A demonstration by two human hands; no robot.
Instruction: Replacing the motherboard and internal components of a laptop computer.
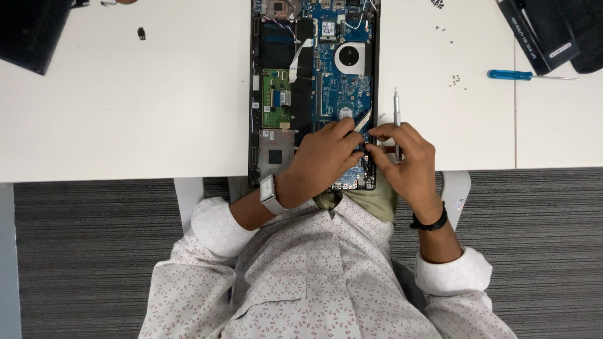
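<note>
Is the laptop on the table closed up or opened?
Opened: the laptop lies with its cover off, blue circuit board exposed under both hands.

Person's got on a white shirt with a tiny reddish leaf print, cuffs rolled back past the wrists. Silver square watch on the left wrist, black band on the right. Olive trousers.

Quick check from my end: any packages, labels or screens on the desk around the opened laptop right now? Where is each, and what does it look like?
Black box: top right corner of the white table, long and flat, with white print on its side.
White sticker: on the blue circuit board of the opened laptop, near the top, small and square.
Dark flat item: top left corner, possibly a screen; cannot tell.
</note>
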